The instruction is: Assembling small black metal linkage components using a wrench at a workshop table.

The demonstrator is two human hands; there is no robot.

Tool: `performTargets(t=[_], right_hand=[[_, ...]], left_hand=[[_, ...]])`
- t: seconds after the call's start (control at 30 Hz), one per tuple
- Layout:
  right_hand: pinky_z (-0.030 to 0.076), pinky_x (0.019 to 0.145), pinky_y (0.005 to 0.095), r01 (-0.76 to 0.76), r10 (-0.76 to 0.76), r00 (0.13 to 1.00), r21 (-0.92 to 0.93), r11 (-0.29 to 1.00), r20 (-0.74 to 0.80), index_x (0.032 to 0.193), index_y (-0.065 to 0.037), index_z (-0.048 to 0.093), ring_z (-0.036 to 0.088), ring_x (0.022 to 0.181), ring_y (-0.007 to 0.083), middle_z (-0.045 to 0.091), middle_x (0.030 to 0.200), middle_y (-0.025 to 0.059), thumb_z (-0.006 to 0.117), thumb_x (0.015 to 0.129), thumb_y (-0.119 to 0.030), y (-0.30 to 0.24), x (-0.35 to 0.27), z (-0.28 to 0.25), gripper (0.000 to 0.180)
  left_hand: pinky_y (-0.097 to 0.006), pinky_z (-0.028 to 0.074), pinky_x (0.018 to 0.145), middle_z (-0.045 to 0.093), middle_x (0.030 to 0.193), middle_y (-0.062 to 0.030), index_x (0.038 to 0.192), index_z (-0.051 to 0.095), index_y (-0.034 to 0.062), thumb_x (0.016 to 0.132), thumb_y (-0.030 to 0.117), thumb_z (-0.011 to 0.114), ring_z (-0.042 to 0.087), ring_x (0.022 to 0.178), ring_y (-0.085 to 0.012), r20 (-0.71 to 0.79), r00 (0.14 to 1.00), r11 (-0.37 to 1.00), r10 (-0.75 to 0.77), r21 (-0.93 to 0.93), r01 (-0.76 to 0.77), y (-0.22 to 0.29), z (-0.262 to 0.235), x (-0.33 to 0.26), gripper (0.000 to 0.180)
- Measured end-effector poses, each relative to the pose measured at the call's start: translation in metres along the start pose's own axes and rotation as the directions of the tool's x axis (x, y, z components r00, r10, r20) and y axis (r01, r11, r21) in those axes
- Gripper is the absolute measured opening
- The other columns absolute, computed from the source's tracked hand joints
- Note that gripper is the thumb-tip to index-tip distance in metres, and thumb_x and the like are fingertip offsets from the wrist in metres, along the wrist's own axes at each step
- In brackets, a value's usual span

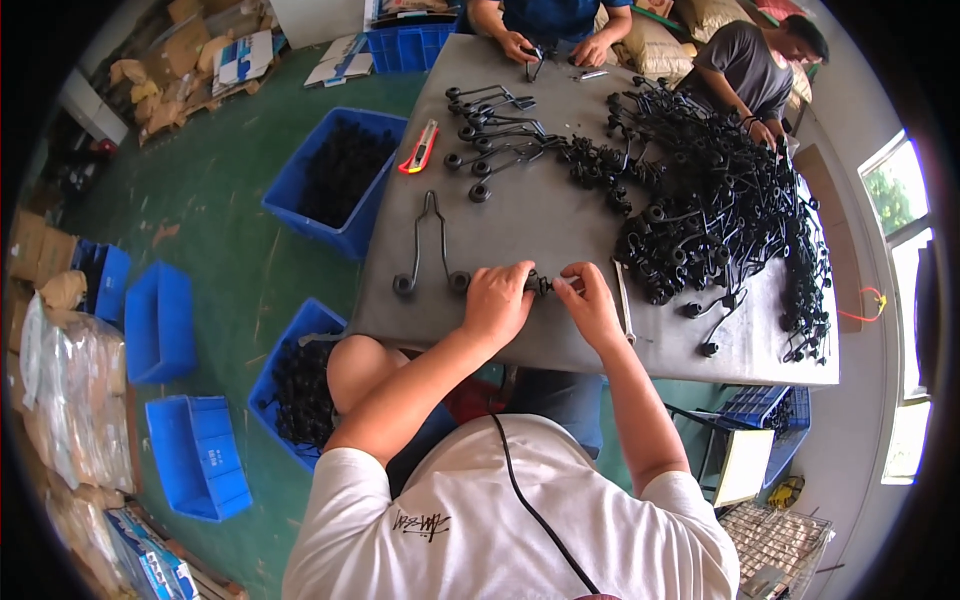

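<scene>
Had a table (pixel 540 230) in front, with a part (pixel 541 285) between left hand (pixel 500 303) and right hand (pixel 592 300) above it. Had a rod (pixel 445 240) just left of the left hand, a utility knife (pixel 419 148) beyond it and more rods (pixel 500 132) right of the knife. Had a heap of parts (pixel 720 210) to the right, with one co-worker (pixel 745 75) behind it and another co-worker (pixel 552 15) behind the far edge. Had a bin of parts (pixel 325 230) on the floor left of the table.

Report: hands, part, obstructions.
Left hand, right hand at small black part; exact grip unclear. Bent rod close by left hand. Black heap right, clear of hands.
</scene>
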State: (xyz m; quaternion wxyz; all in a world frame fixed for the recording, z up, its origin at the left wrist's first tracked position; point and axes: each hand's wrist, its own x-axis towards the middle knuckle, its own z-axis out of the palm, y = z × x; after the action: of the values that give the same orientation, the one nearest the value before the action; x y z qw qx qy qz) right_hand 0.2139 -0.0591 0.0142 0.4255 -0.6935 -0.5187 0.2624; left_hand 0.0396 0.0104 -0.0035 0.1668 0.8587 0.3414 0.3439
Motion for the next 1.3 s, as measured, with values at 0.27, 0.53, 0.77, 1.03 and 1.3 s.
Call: performTargets(t=[0.27, 0.53, 0.77, 1.03, 1.3], right_hand=[[0.050, 0.073, 0.0326, -0.041, -0.004, 0.985, 0.259, 0.965, 0.170, 0.107, 0.000, 0.060, 0.062, 0.080, 0.0197, 0.065, 0.091, 0.0133, 0.065, 0.095, -0.018, 0.015, -0.001, -0.003, 0.022], [0.049, 0.072, 0.0264, -0.190, 0.127, 0.959, 0.243, 0.951, 0.252, 0.106, -0.002, 0.060, 0.058, 0.079, 0.0100, 0.060, 0.095, 0.0045, 0.067, 0.095, -0.014, 0.007, 0.002, -0.010, 0.018], [0.050, 0.087, 0.0437, 0.241, -0.227, 0.969, -0.546, 0.803, 0.093, 0.114, -0.006, 0.062, 0.061, 0.100, 0.0335, 0.060, 0.109, 0.0124, 0.075, 0.081, -0.019, 0.020, -0.001, -0.034, 0.037], [0.050, 0.088, 0.0432, 0.335, -0.227, 0.925, -0.374, 0.865, 0.305, 0.118, -0.007, 0.061, 0.060, 0.105, 0.0351, 0.061, 0.107, 0.0131, 0.074, 0.082, -0.017, 0.002, 0.004, -0.021, 0.040], [0.050, 0.088, 0.0436, 0.354, -0.361, 0.930, -0.460, 0.814, 0.076, 0.128, -0.007, 0.058, 0.060, 0.102, 0.0356, 0.059, 0.112, 0.0154, 0.075, 0.081, -0.019, -0.014, -0.003, -0.025, 0.051]], left_hand=[[-0.042, 0.044, 0.082, 0.069, 0.093, -0.0065, 0.117, 0.058, 0.0091, 0.077, 0.010, 0.072, 0.065, 0.089, -0.0261, -0.018, 1.000, 1.000, 0.025, 0.007, -0.025, 0.001, 0.007, -0.001, 0.042], [-0.042, 0.044, 0.083, 0.069, 0.094, -0.0055, 0.118, 0.058, 0.0095, 0.078, 0.010, 0.072, 0.064, 0.090, -0.0250, -0.037, 0.999, 1.000, 0.020, 0.012, -0.020, 0.003, 0.006, -0.002, 0.042], [-0.042, 0.044, 0.085, 0.068, 0.103, -0.0073, 0.119, 0.058, 0.0084, 0.078, 0.008, 0.070, 0.063, 0.096, -0.0267, 0.014, 1.000, 0.992, 0.011, 0.126, -0.012, 0.011, 0.012, -0.001, 0.043], [-0.042, 0.045, 0.086, 0.066, 0.108, -0.0084, 0.124, 0.056, 0.0083, 0.076, 0.009, 0.072, 0.062, 0.100, -0.0278, 0.036, 0.999, 0.995, 0.001, 0.099, -0.005, 0.009, 0.010, -0.002, 0.051], [-0.046, 0.046, 0.093, 0.059, 0.123, -0.0138, 0.126, 0.055, 0.0066, 0.078, 0.012, 0.072, 0.059, 0.110, -0.0336, -0.124, 0.992, 0.995, -0.014, 0.099, 0.026, 0.004, -0.046, 0.004, 0.051]])
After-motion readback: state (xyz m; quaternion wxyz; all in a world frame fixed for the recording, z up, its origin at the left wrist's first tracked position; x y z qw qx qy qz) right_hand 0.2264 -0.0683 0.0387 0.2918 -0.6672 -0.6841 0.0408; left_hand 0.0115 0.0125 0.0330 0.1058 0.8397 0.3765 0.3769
